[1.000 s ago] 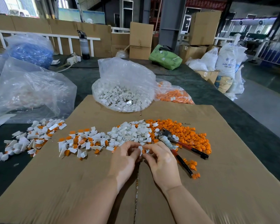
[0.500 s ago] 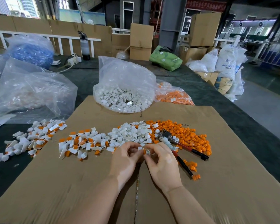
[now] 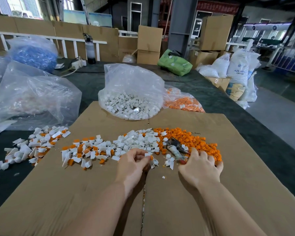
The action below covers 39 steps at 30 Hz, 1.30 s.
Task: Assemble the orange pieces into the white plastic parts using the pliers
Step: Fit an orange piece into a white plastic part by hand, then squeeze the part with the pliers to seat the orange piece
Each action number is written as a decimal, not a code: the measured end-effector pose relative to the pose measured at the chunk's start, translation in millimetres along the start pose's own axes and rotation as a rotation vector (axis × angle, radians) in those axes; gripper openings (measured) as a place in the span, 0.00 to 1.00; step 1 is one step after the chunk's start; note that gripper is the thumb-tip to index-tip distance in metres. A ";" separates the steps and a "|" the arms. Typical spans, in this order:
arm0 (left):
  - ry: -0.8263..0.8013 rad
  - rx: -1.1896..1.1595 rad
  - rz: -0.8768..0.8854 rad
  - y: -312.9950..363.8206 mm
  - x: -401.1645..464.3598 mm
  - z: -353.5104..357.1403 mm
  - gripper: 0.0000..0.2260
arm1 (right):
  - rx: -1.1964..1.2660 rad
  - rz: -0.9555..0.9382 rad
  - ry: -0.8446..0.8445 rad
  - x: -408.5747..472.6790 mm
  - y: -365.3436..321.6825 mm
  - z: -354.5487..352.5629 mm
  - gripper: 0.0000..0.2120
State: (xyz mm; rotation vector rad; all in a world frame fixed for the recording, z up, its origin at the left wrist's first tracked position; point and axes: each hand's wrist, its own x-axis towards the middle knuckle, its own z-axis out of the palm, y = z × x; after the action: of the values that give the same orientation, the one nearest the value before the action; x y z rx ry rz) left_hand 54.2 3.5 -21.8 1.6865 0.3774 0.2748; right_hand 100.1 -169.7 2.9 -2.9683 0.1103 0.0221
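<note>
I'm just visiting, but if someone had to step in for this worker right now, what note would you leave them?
Left hand: pinching a white part with an orange piece at its fingertips.
Right hand: laid over the pliers' handles, on the edge of the loose orange pile; whether it grips them is unclear.
Pliers: lying on the cardboard, head toward the loose white parts.
Done: fitted white-and-orange parts lie to the left.
Left: many loose parts, plus the bags of white parts and orange pieces behind.
</note>
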 end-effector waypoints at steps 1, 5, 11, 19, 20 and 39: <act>-0.002 0.006 -0.001 0.7 0.1 0.0 0.04 | -0.016 -0.007 -0.013 0.8 0.4 -2.1 0.28; -0.010 0.000 -0.009 3.4 -0.2 -0.4 0.04 | -0.047 -0.066 0.021 -2.0 0.0 -6.6 0.28; 0.015 -0.187 -0.105 8.2 1.6 -0.5 0.04 | 0.012 -0.145 0.149 -12.0 -5.8 -15.9 0.18; 0.013 -0.451 -0.227 25.9 6.4 -8.4 0.03 | 0.642 -0.276 -0.412 -29.6 -29.3 -45.0 0.10; 0.019 -0.452 -0.238 28.0 6.8 -9.8 0.03 | 0.689 -0.253 -0.497 -31.2 -31.1 -47.2 0.10; 0.114 -0.446 -0.316 32.4 15.1 -17.7 0.03 | 0.726 -0.270 -0.693 -44.0 -42.6 -51.4 0.05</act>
State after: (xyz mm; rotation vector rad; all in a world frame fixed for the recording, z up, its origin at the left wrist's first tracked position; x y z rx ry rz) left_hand 64.0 21.6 12.4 1.1578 0.6112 0.2025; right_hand 59.9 -133.4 61.7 -2.0851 -0.3035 0.7776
